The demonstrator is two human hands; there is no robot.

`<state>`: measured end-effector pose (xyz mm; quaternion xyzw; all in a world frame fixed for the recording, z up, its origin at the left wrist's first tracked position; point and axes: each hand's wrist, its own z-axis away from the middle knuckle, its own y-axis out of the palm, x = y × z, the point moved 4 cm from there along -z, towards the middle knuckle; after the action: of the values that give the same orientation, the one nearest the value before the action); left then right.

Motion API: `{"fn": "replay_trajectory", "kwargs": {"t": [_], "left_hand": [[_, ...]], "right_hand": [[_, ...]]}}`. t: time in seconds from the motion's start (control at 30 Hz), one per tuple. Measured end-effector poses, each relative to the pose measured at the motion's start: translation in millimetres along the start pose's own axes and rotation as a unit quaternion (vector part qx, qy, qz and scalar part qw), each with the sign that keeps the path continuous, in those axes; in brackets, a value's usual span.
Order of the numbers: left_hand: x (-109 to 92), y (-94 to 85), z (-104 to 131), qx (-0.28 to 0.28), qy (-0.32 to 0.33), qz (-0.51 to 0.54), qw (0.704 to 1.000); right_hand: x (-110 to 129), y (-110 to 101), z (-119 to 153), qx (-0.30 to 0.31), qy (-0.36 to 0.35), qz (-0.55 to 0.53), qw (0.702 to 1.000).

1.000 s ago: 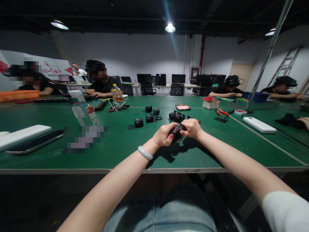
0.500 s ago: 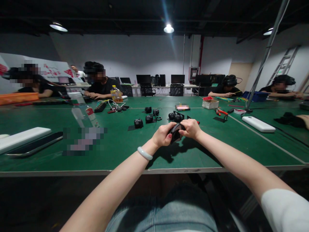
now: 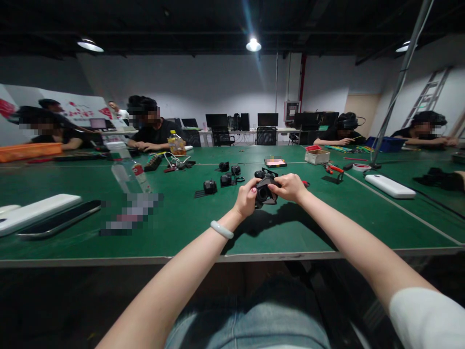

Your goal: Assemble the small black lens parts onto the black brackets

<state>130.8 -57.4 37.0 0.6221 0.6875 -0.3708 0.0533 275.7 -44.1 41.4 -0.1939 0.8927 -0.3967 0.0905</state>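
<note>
A small black device [image 3: 265, 192] with a round, lens-like part is held between both hands, above the green table. My left hand [image 3: 247, 196], below a pale bangle, closes on its left side with the thumb on top. My right hand [image 3: 289, 187] pinches its right side. Several similar black parts lie just beyond, among them one [image 3: 209, 187] on a flat dark piece and another [image 3: 227, 180] behind it. A further black part directly behind my hands is partly hidden.
The green table [image 3: 174, 232] carries a white power bank [image 3: 390, 186], orange-handled pliers [image 3: 334, 168], a small box [image 3: 317, 155], a clear bottle [image 3: 125, 169] and a dark phone [image 3: 61, 219]. A metal pole [image 3: 394, 97] rises at the right. Several people sit across the table.
Both hands have turned the black device, so its round part now faces me. My left hand has risen slightly and its fingers have shifted. The view has moved a little.
</note>
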Motion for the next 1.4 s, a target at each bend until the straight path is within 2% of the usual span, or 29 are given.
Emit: {"fn": "replay_trajectory", "kwargs": {"t": [0.1, 0.23, 0.33, 0.43, 0.53, 0.67, 0.77, 0.97, 1.13, 1.4], "left_hand": [[4, -1.3, 1, -0.007, -0.017, 0.064, 0.998], [12, -0.3, -1, 0.004, -0.067, 0.221, 0.973], [12, 7.5, -2, 0.075, -0.115, 0.313, 0.94], [8, 17.2, 1, 0.183, -0.176, 0.366, 0.896], [5, 19.7, 5, 0.224, -0.225, 0.39, 0.864], [8, 20.0, 9, 0.255, -0.267, 0.393, 0.843], [11, 20.0, 10, 0.275, -0.278, 0.394, 0.832], [14, 20.6, 14, 0.315, -0.328, 0.407, 0.792], [13, 21.4, 14, 0.321, -0.327, 0.417, 0.785], [15, 24.4, 14, 0.307, -0.341, 0.412, 0.787]], "right_hand": [[-12, 1, 0, -0.002, 0.017, -0.024, 1.0], [-40, -5, 3, -0.023, 0.097, -0.056, 0.993], [-48, -12, 6, -0.028, 0.099, -0.031, 0.994], [-39, -14, 7, -0.004, 0.059, 0.004, 0.998], [-22, -11, 6, 0.027, 0.019, 0.022, 0.999], [-6, -5, 5, 0.055, -0.017, 0.029, 0.998], [-3, -4, 5, 0.072, -0.037, 0.024, 0.996], [-5, -5, 6, 0.092, -0.059, 0.029, 0.994], [-4, -3, 6, 0.092, -0.045, 0.034, 0.994], [7, -1, 6, 0.108, -0.072, 0.017, 0.991]]}}
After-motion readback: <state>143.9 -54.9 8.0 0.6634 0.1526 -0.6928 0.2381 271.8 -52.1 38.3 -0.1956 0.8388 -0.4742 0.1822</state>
